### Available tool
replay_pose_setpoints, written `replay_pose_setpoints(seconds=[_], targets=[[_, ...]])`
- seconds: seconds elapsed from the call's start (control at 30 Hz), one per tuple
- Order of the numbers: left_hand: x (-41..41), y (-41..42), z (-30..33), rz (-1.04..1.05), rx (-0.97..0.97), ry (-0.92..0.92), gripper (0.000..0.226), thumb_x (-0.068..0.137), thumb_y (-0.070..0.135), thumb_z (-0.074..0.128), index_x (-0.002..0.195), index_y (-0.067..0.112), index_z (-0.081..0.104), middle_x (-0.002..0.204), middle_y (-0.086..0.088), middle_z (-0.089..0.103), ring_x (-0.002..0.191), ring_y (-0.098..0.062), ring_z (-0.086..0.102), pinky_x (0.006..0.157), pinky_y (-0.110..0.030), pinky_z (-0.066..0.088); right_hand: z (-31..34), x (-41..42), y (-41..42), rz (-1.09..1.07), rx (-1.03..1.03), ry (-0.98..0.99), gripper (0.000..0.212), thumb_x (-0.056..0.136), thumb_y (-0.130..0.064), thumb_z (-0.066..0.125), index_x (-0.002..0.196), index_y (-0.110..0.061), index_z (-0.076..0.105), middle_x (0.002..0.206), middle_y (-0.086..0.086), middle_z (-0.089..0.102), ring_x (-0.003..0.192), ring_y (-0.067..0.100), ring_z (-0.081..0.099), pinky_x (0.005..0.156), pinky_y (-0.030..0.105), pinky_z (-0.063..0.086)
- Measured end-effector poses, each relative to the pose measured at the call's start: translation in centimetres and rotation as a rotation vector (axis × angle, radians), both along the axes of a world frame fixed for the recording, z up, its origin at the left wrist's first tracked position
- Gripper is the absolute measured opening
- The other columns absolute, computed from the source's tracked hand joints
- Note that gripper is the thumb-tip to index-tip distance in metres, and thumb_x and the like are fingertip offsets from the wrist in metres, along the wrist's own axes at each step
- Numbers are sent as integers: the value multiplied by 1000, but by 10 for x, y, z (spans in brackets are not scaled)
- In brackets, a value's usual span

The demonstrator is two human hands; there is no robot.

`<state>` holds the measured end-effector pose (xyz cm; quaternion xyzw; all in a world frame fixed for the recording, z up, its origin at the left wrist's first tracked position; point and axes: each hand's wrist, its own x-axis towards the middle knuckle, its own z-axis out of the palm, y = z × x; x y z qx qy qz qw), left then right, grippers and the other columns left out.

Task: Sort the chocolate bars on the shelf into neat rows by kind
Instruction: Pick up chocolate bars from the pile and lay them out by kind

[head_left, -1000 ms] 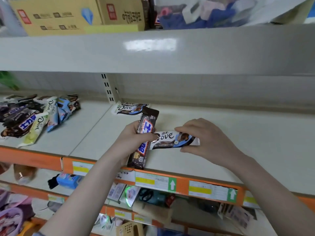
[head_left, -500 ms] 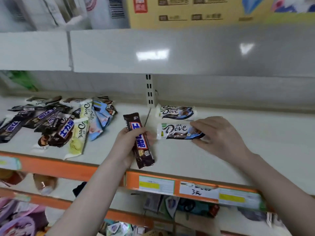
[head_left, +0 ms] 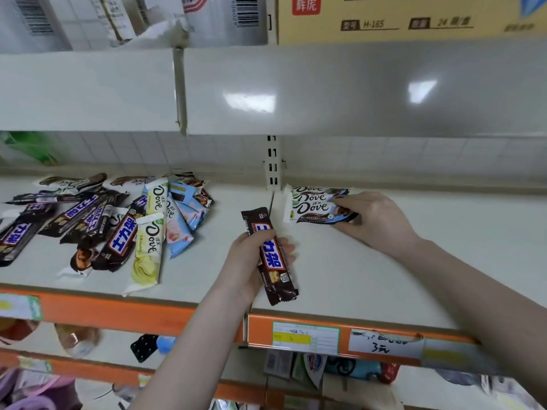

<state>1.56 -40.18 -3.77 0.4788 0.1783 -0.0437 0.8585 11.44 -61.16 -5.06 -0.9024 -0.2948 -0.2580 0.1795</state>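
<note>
My left hand (head_left: 251, 261) grips a dark brown Snickers bar (head_left: 270, 257), held upright over the white shelf (head_left: 355, 276) near its front edge. My right hand (head_left: 373, 220) rests on the right end of a white-and-blue Dove bar (head_left: 313, 213), which lies against another Dove bar (head_left: 310, 194) at the shelf's back, just right of the slotted upright (head_left: 273, 164). A mixed pile (head_left: 112, 223) of brown Snickers bars, yellow Dove bars and pale blue Dove bars lies on the shelf section to the left.
An orange front rail with price labels (head_left: 305, 337) edges the shelf. A white shelf front (head_left: 325, 90) hangs overhead with a yellow carton (head_left: 414, 16) on it. Lower shelves hold assorted packets (head_left: 310, 368).
My right hand pushed the Dove bar back and to the left until it lay against the Dove bar at the rear. The left hand kept hold of the Snickers bar.
</note>
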Motion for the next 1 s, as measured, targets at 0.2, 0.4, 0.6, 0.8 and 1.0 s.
replay_pose_setpoints(seconds=[0.2,0.4,0.6,0.8,1.0], targets=[[1,3,-1,-31,7,20,32,90,1,50,119,-12,50,81,-20,63,54,-21,69,47,-27,55,-7,7,6,22,-41,33,29,74,-17,74,101,-5,69,88,11,73,83,33,64,78,40,50],[3,4,-2,-46,-5,39,34,91,4,49,122,-11,48,82,-21,65,57,-23,70,50,-30,57,-13,10,4,11,-62,73,35,79,-22,71,109,-5,66,103,12,70,91,35,62,83,43,46],[4,3,0,-110,-51,3,25,94,-1,37,115,-6,49,75,-21,67,60,-27,70,54,-36,59,-12,7,4,-18,-73,64,34,80,-23,70,108,-6,67,106,14,68,99,35,60,88,42,43],[4,-3,4,-351,236,-76,11,91,1,51,95,4,61,68,-11,70,63,-22,71,55,-31,58,9,-12,-3,-14,231,176,21,84,-18,64,105,-17,67,89,-8,69,81,5,58,73,13,37],[9,-42,11,-633,452,-173,18,90,2,55,94,17,64,71,-3,72,68,-19,71,62,-30,58,35,-45,-36,233,612,743,15,83,-14,62,92,-24,69,60,-6,67,54,6,58,52,16,45]])
